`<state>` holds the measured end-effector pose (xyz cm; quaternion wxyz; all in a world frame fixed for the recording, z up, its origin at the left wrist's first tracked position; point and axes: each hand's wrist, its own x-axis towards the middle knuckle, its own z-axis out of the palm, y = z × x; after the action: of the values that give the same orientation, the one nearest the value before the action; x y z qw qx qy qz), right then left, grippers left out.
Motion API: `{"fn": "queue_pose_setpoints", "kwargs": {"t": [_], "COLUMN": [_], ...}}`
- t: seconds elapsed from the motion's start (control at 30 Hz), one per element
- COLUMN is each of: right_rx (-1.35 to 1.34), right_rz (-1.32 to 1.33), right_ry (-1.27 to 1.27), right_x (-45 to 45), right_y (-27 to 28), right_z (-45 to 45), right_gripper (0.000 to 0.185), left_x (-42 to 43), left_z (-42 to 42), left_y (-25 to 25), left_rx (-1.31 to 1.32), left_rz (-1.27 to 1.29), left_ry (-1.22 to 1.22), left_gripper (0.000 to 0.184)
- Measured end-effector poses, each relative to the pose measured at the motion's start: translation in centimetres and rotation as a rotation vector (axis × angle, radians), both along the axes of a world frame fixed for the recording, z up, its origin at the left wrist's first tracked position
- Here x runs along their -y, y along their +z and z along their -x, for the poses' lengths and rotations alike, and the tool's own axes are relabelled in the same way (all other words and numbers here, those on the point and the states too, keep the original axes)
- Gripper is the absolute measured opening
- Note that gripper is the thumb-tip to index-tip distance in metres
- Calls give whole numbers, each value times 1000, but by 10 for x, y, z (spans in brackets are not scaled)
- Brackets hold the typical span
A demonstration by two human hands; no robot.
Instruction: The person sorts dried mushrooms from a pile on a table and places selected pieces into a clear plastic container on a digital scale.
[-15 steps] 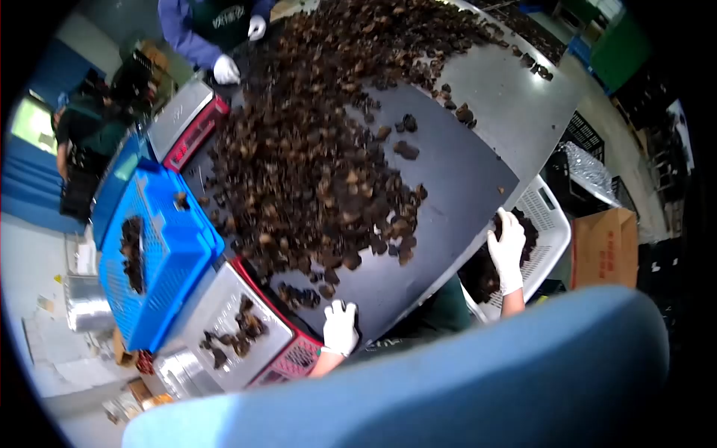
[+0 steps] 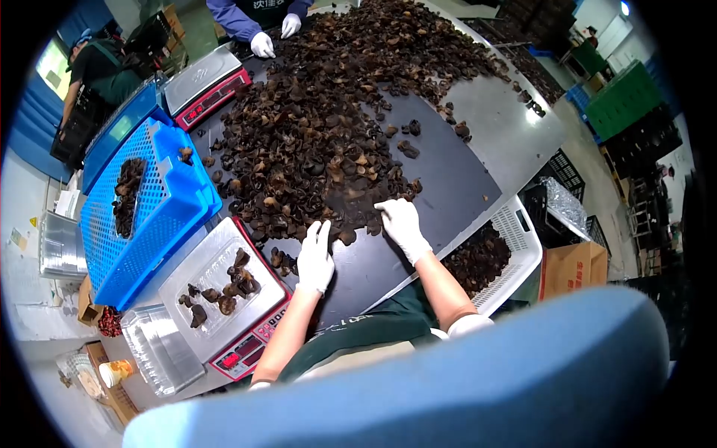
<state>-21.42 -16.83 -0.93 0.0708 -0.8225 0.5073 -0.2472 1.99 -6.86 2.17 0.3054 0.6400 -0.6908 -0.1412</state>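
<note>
From my head view, the mushrooms [image 2: 314,149] lie heaped in a dark, loose pile on the surface [image 2: 455,175], running from just in front of me to the far side. My hands are apart from each other, both in white gloves, at the near edge of the pile. My left hand [image 2: 316,257] has its fingers stretched forward and loosely spread, with nothing gripped, the tips at the pile's edge. My right hand [image 2: 403,224] reaches in from the other side, back up, fingertips against the pile; I cannot tell whether they pinch a piece.

Just beside my left hand is a red-edged scale [image 2: 250,355], carrying a clear tray [image 2: 211,272] with a few mushrooms in it. Near it lie stacked empty trays [image 2: 160,355]. Beyond the scale is a blue basket [image 2: 183,179], with more mushrooms on top, and past that a second scale [image 2: 203,76]. On my right, below the surface's edge, a white basket [image 2: 525,257] holds more mushrooms, with a carton [image 2: 575,269] next to it. Across the pile, a co-worker's gloved hands [image 2: 263,45] are at its far left edge.
</note>
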Motion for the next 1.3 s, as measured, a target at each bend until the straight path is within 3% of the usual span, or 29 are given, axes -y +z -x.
{"fn": "queue_pose_setpoints", "kwargs": {"t": [0.07, 0.17, 0.3, 0.47, 0.5, 0.53, 0.6, 0.63, 0.67, 0.8, 0.83, 0.97, 1.07, 1.13, 1.2, 1.23, 1.3], "right_rx": [326, 422, 51, 94, 18, -15, 10, -84, -5, 14, 45, 229, -4, -11, -49, 5, 76], "right_rz": [32, 79, 238, 141, 149, -3, 33, -96, -60, -167, -130, -21, -23, -108, -166, -167, -149], "right_ry": [-120, -340, -571, -296, -270, -230, -65, 32, 167, 406, 413, 244, -28, 101, 307, 363, 455], "right_x": [-5, -26, -54, -51, -48, -47, -60, -72, -83, -117, -119, -93, -69, -66, -82, -90, -97], "right_y": [23, 53, 42, 12, -1, 7, -17, 5, -13, -8, -1, 15, 10, -4, -4, -1, 6], "right_z": [13, 70, 142, 78, 55, 30, -7, -23, -29, -28, -22, -12, -19, -20, -20, -21, -14], "right_gripper": [17, 19, 35, 42, 49, 53, 58, 59, 56, 49, 47, 42, 53, 62, 62, 59, 56], "left_x": [8, 0, -44, -33, -23, -14, -7, -11, -18, -54, -60, -80, -69, -65, -71, -72, -85], "left_z": [0, 2, 12, 15, 15, 16, 7, 4, 2, -1, 2, 10, 12, 13, 13, 20, 24], "left_y": [-13, -28, -36, -21, -16, -13, -36, -42, -47, -49, -45, -23, -35, -41, -50, -27, -28], "left_rx": [78, 247, 238, 30, 22, 14, 149, 193, 234, 77, 0, 202, 48, 147, 154, 24, -72], "left_rz": [-38, -141, -227, -61, 13, 86, 53, 16, -22, 31, 93, -142, -308, -272, -96, -42, -26], "left_ry": [-3, -162, -276, -147, -133, -115, -151, -190, -229, -223, -155, 151, 349, 268, -3, -83, -146], "left_gripper": [60, 53, 46, 50, 52, 54, 51, 48, 45, 43, 48, 77, 85, 80, 72, 62, 60]}}
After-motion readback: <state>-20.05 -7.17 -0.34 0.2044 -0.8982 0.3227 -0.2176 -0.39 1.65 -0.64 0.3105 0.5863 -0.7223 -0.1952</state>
